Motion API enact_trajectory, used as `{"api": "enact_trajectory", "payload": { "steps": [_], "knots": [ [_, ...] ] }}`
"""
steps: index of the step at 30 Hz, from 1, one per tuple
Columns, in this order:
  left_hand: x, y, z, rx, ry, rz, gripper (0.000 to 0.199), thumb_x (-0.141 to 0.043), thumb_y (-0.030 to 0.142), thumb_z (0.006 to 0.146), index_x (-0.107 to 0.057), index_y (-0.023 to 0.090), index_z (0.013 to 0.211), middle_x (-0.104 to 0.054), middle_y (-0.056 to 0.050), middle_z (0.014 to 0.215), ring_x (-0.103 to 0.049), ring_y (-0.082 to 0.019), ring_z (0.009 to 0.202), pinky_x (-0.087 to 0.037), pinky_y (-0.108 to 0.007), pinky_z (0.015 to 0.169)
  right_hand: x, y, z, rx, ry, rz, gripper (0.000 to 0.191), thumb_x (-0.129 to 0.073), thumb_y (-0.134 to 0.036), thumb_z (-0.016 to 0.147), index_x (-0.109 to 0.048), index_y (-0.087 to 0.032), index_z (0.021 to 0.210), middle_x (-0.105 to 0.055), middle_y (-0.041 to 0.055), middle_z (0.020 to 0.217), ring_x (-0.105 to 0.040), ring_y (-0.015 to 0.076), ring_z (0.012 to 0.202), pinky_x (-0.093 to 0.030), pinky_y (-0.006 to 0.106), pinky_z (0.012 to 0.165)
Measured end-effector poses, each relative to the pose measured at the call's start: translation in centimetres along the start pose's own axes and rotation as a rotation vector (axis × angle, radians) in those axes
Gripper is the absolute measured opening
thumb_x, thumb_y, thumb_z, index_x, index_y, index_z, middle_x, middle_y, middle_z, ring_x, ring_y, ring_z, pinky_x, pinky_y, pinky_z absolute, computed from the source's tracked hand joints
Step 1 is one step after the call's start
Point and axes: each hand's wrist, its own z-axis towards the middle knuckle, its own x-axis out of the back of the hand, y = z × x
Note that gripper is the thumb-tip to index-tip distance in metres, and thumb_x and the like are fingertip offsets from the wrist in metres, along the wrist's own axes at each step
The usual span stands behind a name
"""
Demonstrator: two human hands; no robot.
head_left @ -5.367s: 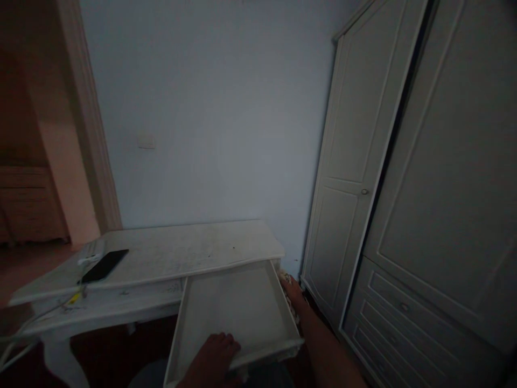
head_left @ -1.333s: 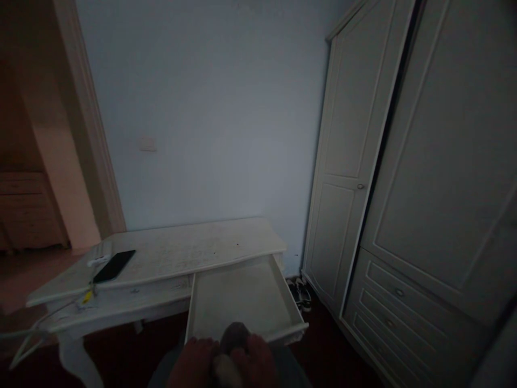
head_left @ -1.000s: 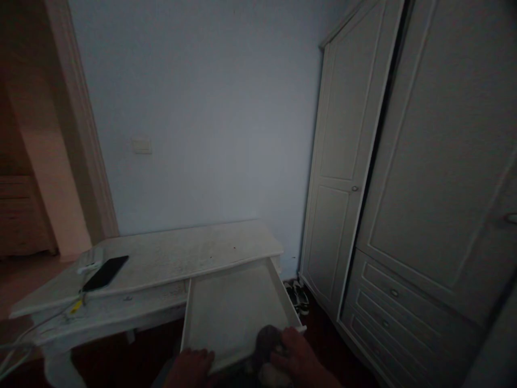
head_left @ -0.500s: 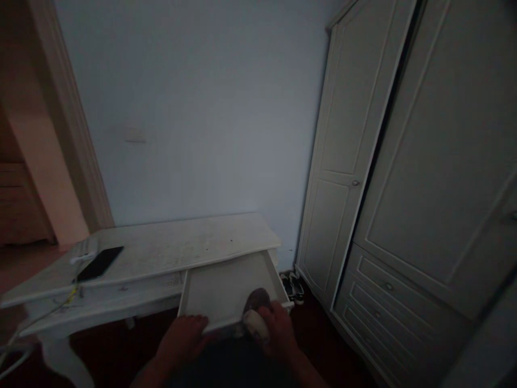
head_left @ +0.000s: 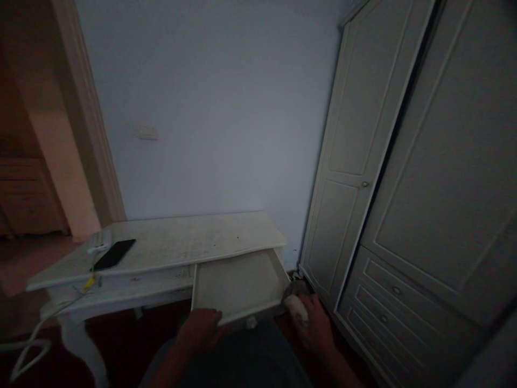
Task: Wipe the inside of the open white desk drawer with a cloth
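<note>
A white drawer [head_left: 238, 283] is pulled out of the white desk [head_left: 194, 231], and its inside shows bare. My left hand [head_left: 202, 326] is closed over the top of the drawer's front panel, near its left corner. In my right hand [head_left: 317, 323], just right of the drawer's front right corner, is a rounded grey and cream bundle [head_left: 297, 308] that looks like cloth; its exact kind is too dark to make out. A small knob [head_left: 251, 322] shows on the drawer front, close above my lap.
A dark phone [head_left: 115, 254] with a cable and yellow tie lies on the desk's left end, beside a white device [head_left: 100, 242]. A tall white wardrobe [head_left: 343, 215] stands close on the right. Shoes [head_left: 297, 276], mostly hidden now, sit on the floor by it.
My right hand has moved right with the bundle, from over the drawer's front edge to outside its right corner. My left hand stays on the drawer front. The view has shifted slightly.
</note>
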Motion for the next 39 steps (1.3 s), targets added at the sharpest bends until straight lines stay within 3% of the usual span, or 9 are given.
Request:
{"api": "enact_trajectory", "payload": {
  "steps": [4, 13, 15, 18, 22, 25, 30, 35, 39],
  "knots": [
    [0.3, -0.1, -0.1, 0.001, 0.010, -0.030, 0.046, -0.040, 0.052, 0.105, -0.071, 0.021, 0.115, -0.077, -0.015, 0.114, -0.072, -0.033, 0.112, -0.053, -0.047, 0.098, 0.8, -0.2, 0.8, -0.206, 0.134, 0.025, 0.044, -0.063, -0.043, 0.085, -0.061, -0.023, 0.124, -0.062, 0.0096, 0.108, -0.067, 0.0302, 0.093, -0.058, 0.042, 0.079],
    [0.8, -0.3, -0.3, 0.069, -0.012, -0.079, 0.030, -0.049, 0.029, 0.097, -0.072, 0.021, 0.116, -0.076, -0.013, 0.119, -0.072, -0.028, 0.111, -0.051, -0.038, 0.094, -7.9, -20.8, 0.0, 0.183, -0.164, 0.207, 0.061, -0.075, -0.032, 0.069, -0.059, -0.029, 0.128, -0.064, 0.0090, 0.113, -0.066, 0.0283, 0.093, -0.056, 0.036, 0.076],
    [0.9, -0.5, -0.3, 0.074, -0.003, -0.083, 0.030, -0.052, 0.026, 0.095, -0.072, 0.022, 0.115, -0.075, -0.012, 0.121, -0.070, -0.027, 0.114, -0.049, -0.036, 0.096, -7.7, -20.9, 0.0, 0.224, -0.197, 0.194, 0.061, -0.077, -0.035, 0.067, -0.060, -0.030, 0.125, -0.065, 0.0086, 0.112, -0.066, 0.0284, 0.091, -0.056, 0.036, 0.074],
    [1.0, -0.6, -0.2, 0.052, 0.019, -0.077, 0.028, -0.056, 0.039, 0.095, -0.072, 0.023, 0.111, -0.074, -0.011, 0.121, -0.067, -0.029, 0.118, -0.048, -0.038, 0.098, -6.3, -16.3, -0.4, 0.253, -0.174, 0.144, 0.063, -0.078, -0.037, 0.068, -0.061, -0.032, 0.128, -0.066, 0.0105, 0.120, -0.068, 0.0306, 0.096, -0.057, 0.037, 0.077],
    [0.8, -0.6, -0.1, 0.054, 0.036, -0.085, 0.038, -0.053, 0.054, 0.097, -0.072, 0.023, 0.108, -0.075, -0.011, 0.115, -0.069, -0.030, 0.111, -0.050, -0.040, 0.095, -2.6, -7.2, -0.1, -0.043, 0.041, 0.110, 0.054, -0.066, -0.033, 0.080, -0.058, -0.027, 0.132, -0.065, 0.0111, 0.118, -0.070, 0.0304, 0.100, -0.059, 0.039, 0.081],
    [0.8, -0.3, 0.0, 0.053, 0.025, -0.083, 0.039, -0.050, 0.054, 0.098, -0.072, 0.023, 0.110, -0.076, -0.011, 0.115, -0.071, -0.030, 0.112, -0.050, -0.041, 0.095, -0.9, -3.8, 0.5, -0.216, 0.166, 0.116, 0.048, -0.062, -0.036, 0.083, -0.056, -0.023, 0.129, -0.064, 0.0107, 0.113, -0.070, 0.0311, 0.099, -0.059, 0.042, 0.084],
    [0.9, 0.1, 0.0, 0.057, 0.015, -0.084, 0.045, -0.047, 0.056, 0.100, -0.074, 0.022, 0.112, -0.077, -0.013, 0.116, -0.071, -0.032, 0.113, -0.051, -0.043, 0.098, -4.9, -10.9, -0.3, -0.131, 0.171, 0.135, 0.054, -0.060, -0.032, 0.080, -0.051, -0.027, 0.133, -0.065, 0.0110, 0.116, -0.071, 0.0330, 0.093, -0.059, 0.041, 0.074],
    [1.0, -0.5, -0.4, 0.155, -0.017, -0.123, 0.031, -0.050, 0.028, 0.097, -0.075, 0.021, 0.114, -0.079, -0.012, 0.117, -0.073, -0.025, 0.111, -0.050, -0.033, 0.094, -8.8, -22.8, -0.4, 0.098, -0.218, 0.248, 0.058, -0.074, -0.036, 0.069, -0.059, -0.030, 0.124, -0.065, 0.0085, 0.119, -0.070, 0.0316, 0.086, -0.057, 0.039, 0.069],
    [0.7, -0.7, -0.6, 0.146, -0.024, -0.110, 0.028, -0.051, 0.030, 0.097, -0.075, 0.023, 0.110, -0.078, -0.011, 0.118, -0.072, -0.026, 0.112, -0.049, -0.033, 0.095, -7.8, -22.2, 0.1, 0.139, -0.306, 0.193, 0.069, -0.078, -0.035, 0.064, -0.061, -0.031, 0.130, -0.067, 0.0102, 0.122, -0.070, 0.0331, 0.095, -0.057, 0.039, 0.075]
  ]
}}
